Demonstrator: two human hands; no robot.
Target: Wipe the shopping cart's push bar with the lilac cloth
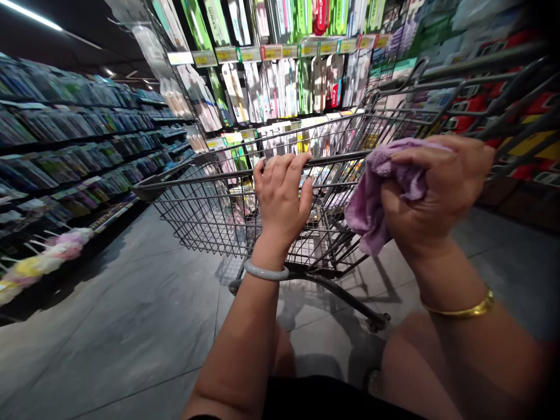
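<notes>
A grey wire shopping cart stands sideways in front of me. My left hand, with a pale grey bangle at the wrist, has its fingers wrapped over the cart's upper rim. At the right, my right hand is closed around a purple cloth, which hangs down beside the cart's handle end. A gold bracelet circles the right wrist. The cloth and hand hide part of the cart's rim there.
Behind the cart rises a rack of hanging packaged goods with price labels. Long shelves line the left side, with fluffy pastel items low down. Red boxes are stacked at the right. Grey tiled floor lies below.
</notes>
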